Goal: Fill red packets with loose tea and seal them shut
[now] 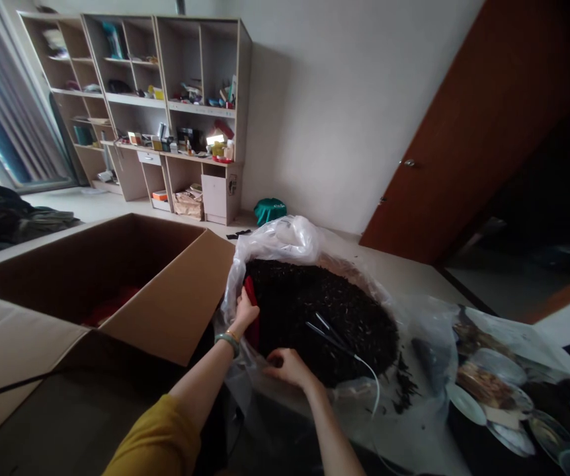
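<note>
My left hand [243,315] is closed on a red packet [250,324], at the left rim of a large clear plastic bag [285,237]. The bag stands open, filled with dark, loose, dried leaf-like bits [289,297]. Low at the near rim, my right hand [289,367] has its fingers curled together over the leaves; what they pinch, if anything, is hidden. To its right, a black tong-shaped tool like a hair straightener [332,337] lies on the leaves, jaws apart, with a white cord [377,390] trailing toward me.
On the left stands an open cardboard box [170,304] with red things [111,305] inside. Clear bags and shallow dishes [468,403] lie at the right. Spilled leaves [405,390] dot the floor. Behind are a shelf unit [198,109], a green bundle [269,210] and a brown door [444,145].
</note>
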Available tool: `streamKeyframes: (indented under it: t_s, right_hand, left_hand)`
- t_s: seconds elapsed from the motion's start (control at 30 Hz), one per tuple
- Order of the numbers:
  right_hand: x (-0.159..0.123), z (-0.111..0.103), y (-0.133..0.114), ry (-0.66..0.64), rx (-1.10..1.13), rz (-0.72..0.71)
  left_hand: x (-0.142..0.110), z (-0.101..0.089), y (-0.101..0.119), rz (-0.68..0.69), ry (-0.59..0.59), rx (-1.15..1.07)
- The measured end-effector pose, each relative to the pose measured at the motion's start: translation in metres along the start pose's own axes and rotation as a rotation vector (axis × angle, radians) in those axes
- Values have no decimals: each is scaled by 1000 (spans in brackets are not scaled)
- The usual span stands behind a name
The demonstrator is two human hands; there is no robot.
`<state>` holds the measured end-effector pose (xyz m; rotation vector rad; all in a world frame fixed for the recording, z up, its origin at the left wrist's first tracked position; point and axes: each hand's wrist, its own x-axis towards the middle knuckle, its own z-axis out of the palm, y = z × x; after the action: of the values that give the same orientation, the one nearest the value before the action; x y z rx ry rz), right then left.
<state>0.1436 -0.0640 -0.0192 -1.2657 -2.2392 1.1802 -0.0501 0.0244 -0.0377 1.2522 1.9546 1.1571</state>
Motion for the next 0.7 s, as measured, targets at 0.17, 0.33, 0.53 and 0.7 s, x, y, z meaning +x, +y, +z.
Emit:
streamKeyframes:
  t_s: [0.17,0.33,0.53,0.7]
  right_hand:
    - [0,3,4,4,22,10]
    - [-1,4,8,-1,8,5]
    - [-6,1,15,-52,-8,-1]
    - [-16,0,17,-47,-12,18]
  left_hand:
    - [-13,4,7,2,-23,147]
    - [-22,4,15,-50,-67,176]
    - [-38,2,27,-90,-72,133]
    - [-52,-4,36,-91,-86,117]
